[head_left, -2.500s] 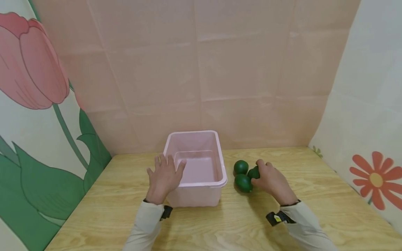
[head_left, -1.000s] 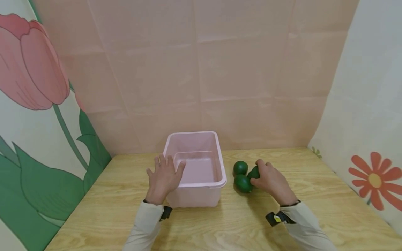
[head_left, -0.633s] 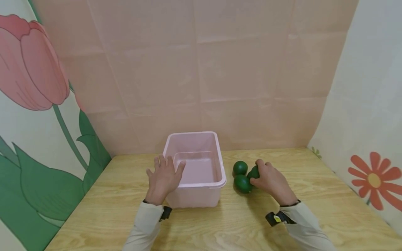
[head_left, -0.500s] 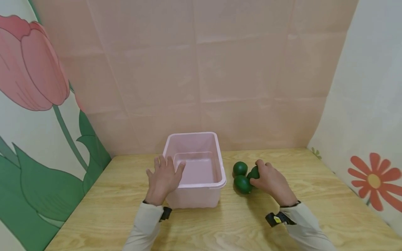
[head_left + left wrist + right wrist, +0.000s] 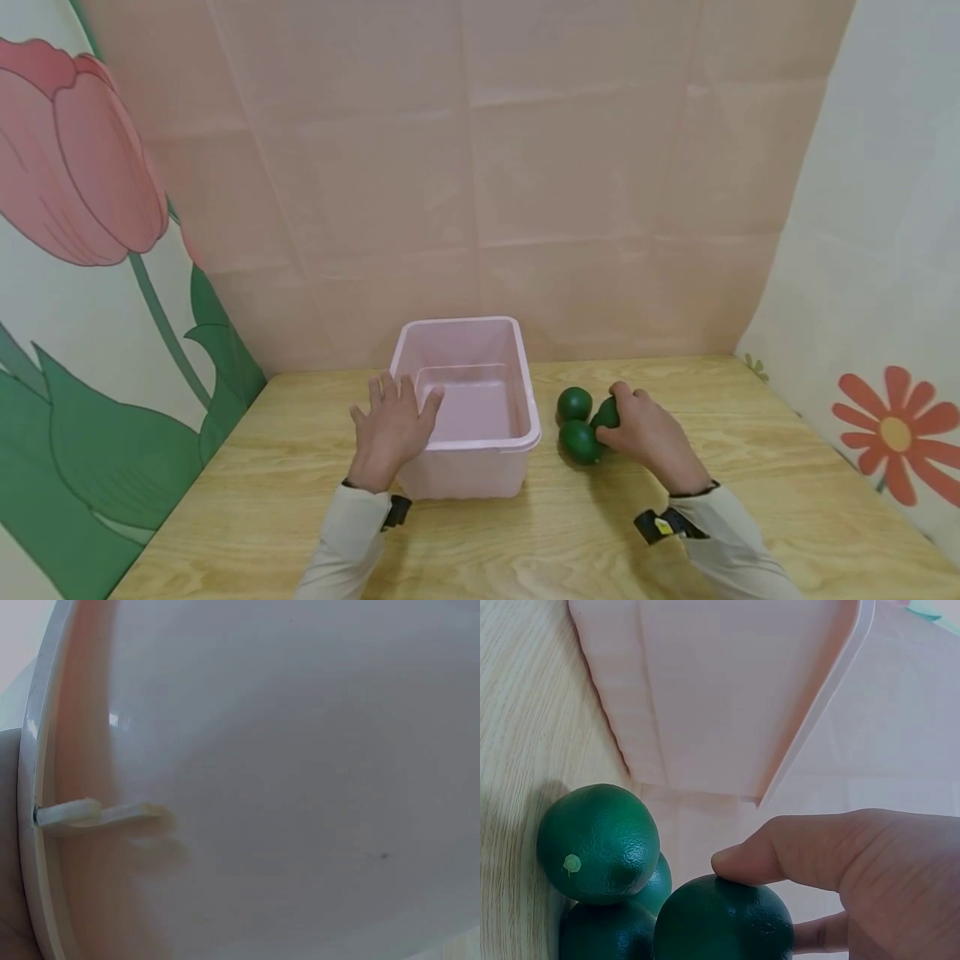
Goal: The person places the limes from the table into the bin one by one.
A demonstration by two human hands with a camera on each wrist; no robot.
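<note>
A pink plastic bin (image 5: 476, 471) stands on the wooden table. My left hand (image 5: 390, 429), fingers straight and spread, lies at its near left rim; the left wrist view shows mostly the bin's outer wall (image 5: 300, 787), with a sliver of the hand at the left edge. To the right of the bin sit dark green limes, one at the back (image 5: 574, 404) and one in front (image 5: 580, 442). My right hand (image 5: 654, 437) pinches another lime (image 5: 724, 922) between thumb and fingers, close beside them. The right wrist view shows several limes bunched together, one with a pale stem end (image 5: 598, 844).
The light wooden table (image 5: 247, 500) ends at a pinkish backdrop (image 5: 480, 167) just behind the bin. A tulip-printed sheet (image 5: 82, 167) hangs on the left, and a sheet with a red flower (image 5: 896, 433) on the right. Black straps (image 5: 671, 523) circle the wrists.
</note>
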